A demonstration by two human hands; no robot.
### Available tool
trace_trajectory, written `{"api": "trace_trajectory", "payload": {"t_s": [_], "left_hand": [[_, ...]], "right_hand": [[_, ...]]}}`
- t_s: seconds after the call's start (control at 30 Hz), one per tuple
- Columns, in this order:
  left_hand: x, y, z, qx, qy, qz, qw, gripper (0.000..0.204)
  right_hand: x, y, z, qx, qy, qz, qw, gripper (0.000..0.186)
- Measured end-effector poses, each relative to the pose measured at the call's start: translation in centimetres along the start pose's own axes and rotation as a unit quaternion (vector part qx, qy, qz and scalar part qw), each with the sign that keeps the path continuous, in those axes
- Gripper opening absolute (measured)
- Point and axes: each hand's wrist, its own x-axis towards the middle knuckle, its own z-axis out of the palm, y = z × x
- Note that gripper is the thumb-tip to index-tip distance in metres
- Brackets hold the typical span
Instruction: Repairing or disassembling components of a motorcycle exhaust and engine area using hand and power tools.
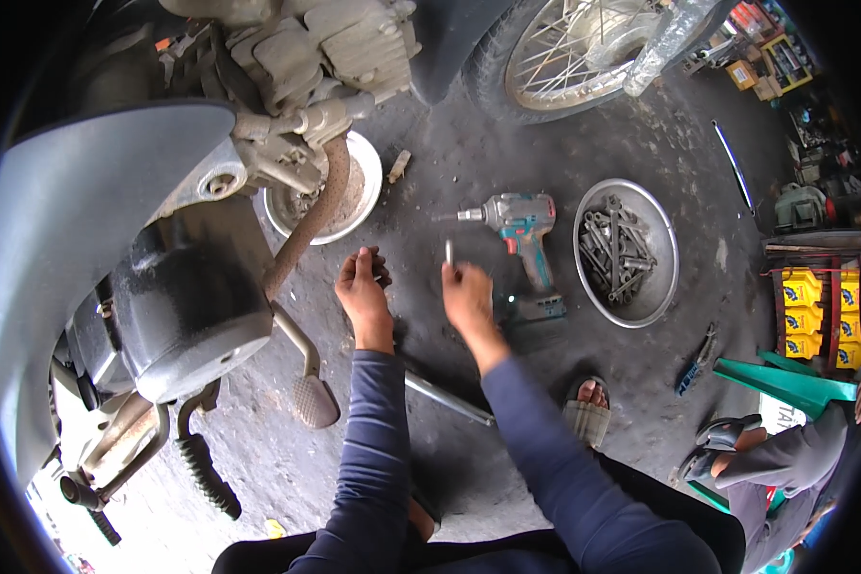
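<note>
My left hand is raised over the floor beside the motorbike's rusty exhaust pipe, its fingers curled together; whatever they may hold is hidden. To its right, my right hand is closed around a short silver metal rod, whose end sticks up past the fingers. Just beyond that hand a teal and grey cordless impact driver lies on the floor, its bit pointing left. A metal bowl full of wrenches stands to the right of the driver.
A white basin sits under the engine. Closer to me are a foot pedal and a long metal bar. A spoked wheel stands ahead. At right, a person sits near a green stool and a rack of yellow bottles.
</note>
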Motion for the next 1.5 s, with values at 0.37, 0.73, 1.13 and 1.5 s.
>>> {"api": "trace_trajectory", "payload": {"t_s": [0.37,0.73,1.13,1.5], "left_hand": [[-0.2,-0.1,-1.4,0.016,-0.007,0.004,1.000,0.021],[0.3,0.3,-1.5,0.013,0.000,0.024,1.000,0.023],[1.0,-0.3,-2.1,0.063,-0.016,0.022,0.998,0.019],[2.9,3.8,-6.8,0.282,-0.088,0.046,0.954,0.023]], "right_hand": [[3.0,-9.7,-7.1,0.199,0.126,-0.188,0.954,0.014],[-1.5,-10.1,-8.3,0.279,0.114,-0.187,0.935,0.010],[-5.2,-1.0,-0.3,0.046,-0.051,0.061,0.996,0.018],[-6.0,-1.9,-2.2,-0.084,-0.138,-0.082,0.983,0.015]]}}
